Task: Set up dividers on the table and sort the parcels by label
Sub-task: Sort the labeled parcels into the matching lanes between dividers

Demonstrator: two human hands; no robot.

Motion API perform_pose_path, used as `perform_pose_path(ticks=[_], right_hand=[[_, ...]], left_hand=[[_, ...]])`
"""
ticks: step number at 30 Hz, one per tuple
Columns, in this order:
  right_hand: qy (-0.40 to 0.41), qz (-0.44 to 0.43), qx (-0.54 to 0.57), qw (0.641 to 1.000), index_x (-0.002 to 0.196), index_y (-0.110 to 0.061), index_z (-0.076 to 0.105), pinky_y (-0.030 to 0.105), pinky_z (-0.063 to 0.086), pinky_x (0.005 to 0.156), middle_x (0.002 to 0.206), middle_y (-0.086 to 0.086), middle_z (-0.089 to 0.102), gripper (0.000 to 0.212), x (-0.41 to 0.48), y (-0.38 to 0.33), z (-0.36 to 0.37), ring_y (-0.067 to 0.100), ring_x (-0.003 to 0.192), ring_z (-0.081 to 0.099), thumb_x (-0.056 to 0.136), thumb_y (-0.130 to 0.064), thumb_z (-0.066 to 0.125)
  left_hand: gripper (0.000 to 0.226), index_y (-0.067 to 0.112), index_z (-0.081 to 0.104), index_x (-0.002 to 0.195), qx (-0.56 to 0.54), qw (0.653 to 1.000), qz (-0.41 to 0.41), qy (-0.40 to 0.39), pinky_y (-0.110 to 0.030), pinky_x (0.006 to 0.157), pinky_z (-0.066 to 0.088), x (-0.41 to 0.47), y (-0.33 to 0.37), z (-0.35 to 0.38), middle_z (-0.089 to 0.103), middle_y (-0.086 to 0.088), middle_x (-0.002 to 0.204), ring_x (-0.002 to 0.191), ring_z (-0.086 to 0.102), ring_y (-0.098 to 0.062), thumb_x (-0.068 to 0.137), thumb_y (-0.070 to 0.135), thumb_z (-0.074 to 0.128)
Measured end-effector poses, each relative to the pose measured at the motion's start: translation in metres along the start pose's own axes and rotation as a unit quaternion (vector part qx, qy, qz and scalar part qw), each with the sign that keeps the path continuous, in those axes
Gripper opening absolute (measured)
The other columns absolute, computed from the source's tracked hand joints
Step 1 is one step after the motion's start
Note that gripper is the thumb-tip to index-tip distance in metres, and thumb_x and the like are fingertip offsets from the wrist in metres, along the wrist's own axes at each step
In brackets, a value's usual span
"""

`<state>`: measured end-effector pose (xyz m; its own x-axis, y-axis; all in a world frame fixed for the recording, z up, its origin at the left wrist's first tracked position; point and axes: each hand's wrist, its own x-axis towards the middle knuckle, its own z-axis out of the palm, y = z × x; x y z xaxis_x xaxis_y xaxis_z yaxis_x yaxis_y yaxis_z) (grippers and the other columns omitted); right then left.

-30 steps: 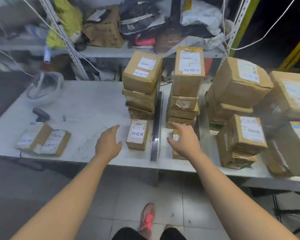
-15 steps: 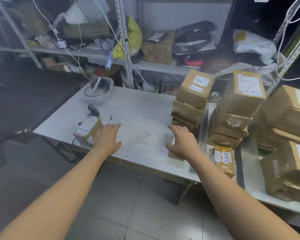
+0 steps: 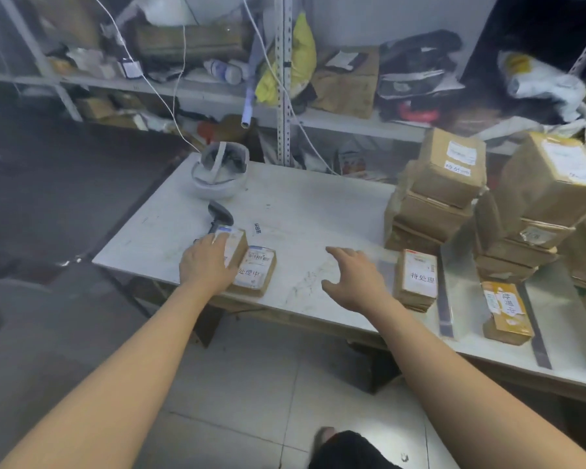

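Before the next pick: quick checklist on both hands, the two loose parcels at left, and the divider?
1. Left hand on leftmost parcel: ok, resting on top, grip not closed.
2. That parcel's label readable: cannot tell, the hand covers most of it.
3. Neighbour parcel label: ok, reads 处理中.
4. Right hand free: ok, open over bare table, holding nothing.
5. Divider between 待处理 parcel and yellow parcel: ok, in place.
6. Scanner clear of leftmost parcel: cannot tell, it lies just behind.

Left parcel (image 3: 254, 275) label: 处理中; middle parcel (image 3: 416, 282) label: 待处理.
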<state>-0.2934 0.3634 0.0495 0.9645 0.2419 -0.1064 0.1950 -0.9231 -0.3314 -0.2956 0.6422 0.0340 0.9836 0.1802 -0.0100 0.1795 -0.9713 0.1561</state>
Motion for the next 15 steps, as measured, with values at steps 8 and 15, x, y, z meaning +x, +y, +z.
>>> perform_pose_path(ticks=[8,15], right_hand=[[-0.035,0.003,0.038,0.999,0.154,-0.024,0.031,0.039,0.038,0.108,0.156,-0.001,0.039,0.07,0.072,-0.038,0.035,0.023,0.143,0.032,0.091,-0.032,0.059],[-0.079,0.029,0.09,0.992,0.153,-0.025,0.034,0.041,0.041,0.106,0.154,-0.001,0.041,0.068,0.135,-0.066,0.075,0.021,0.142,0.034,0.09,-0.035,0.059]], left_hand=[[0.078,0.017,0.038,0.146,0.002,0.999,-0.027,-0.037,-0.042,0.098,0.043,0.048,-0.047,0.004,0.048,-0.009,0.142,0.126,0.048,-0.029,0.081,0.047,0.07],[0.109,0.015,0.028,0.149,-0.084,0.987,-0.105,-0.092,-0.042,0.097,0.046,0.075,-0.059,0.033,0.047,-0.007,0.142,0.127,0.049,-0.027,0.066,0.068,0.074]])
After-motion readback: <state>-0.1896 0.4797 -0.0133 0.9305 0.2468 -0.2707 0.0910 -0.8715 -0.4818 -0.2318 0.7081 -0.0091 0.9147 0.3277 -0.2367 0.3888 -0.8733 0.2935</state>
